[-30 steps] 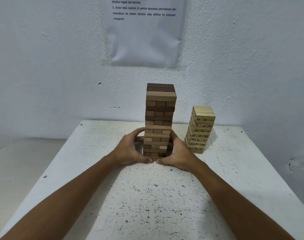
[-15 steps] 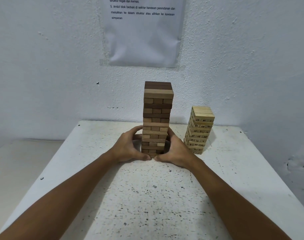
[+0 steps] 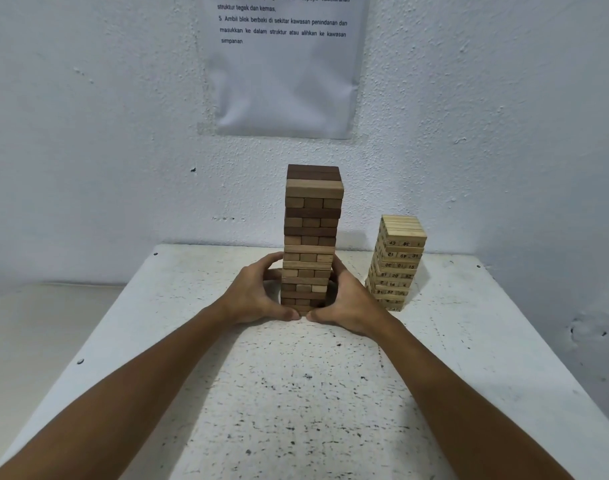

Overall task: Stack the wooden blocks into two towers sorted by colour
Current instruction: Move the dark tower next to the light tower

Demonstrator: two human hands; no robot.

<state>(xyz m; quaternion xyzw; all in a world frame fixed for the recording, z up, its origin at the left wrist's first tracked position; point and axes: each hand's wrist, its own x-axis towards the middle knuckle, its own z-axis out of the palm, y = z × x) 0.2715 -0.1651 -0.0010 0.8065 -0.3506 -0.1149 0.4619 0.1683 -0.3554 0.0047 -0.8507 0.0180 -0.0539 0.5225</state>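
Both hands wrapped round the foot of the brown tower (image 3: 311, 237): left hand (image 3: 258, 296) cups its left face, right hand (image 3: 348, 303) its right face, fingers curled to the far side, thumbs lying along the near bottom edge, tips almost meeting. That's a close, holding grip on the lowest layers only; the upper layers stand free and upright, dark and mid-brown rows mixed.

Brown tower sits about centre of the white speckled table (image 3: 296, 393), toward the 12 o'clock edge. At its 3 o'clock stands the pale numbered tower (image 3: 396, 265), shorter, turned slightly, leaning a touch, near the right wrist but apart from it; a strip of bare tabletop between the two stacks.

Room to move: wide open surface at 6 o'clock between the forearms, and more at 9 o'clock out to the left edge. Behind, at 12 o'clock, the wall (image 3: 88, 133) closes in just past the table's back edge, with a printed sheet (image 3: 285, 81) above the tower. A lower cream surface (image 3: 36, 341) lies beyond the left edge.
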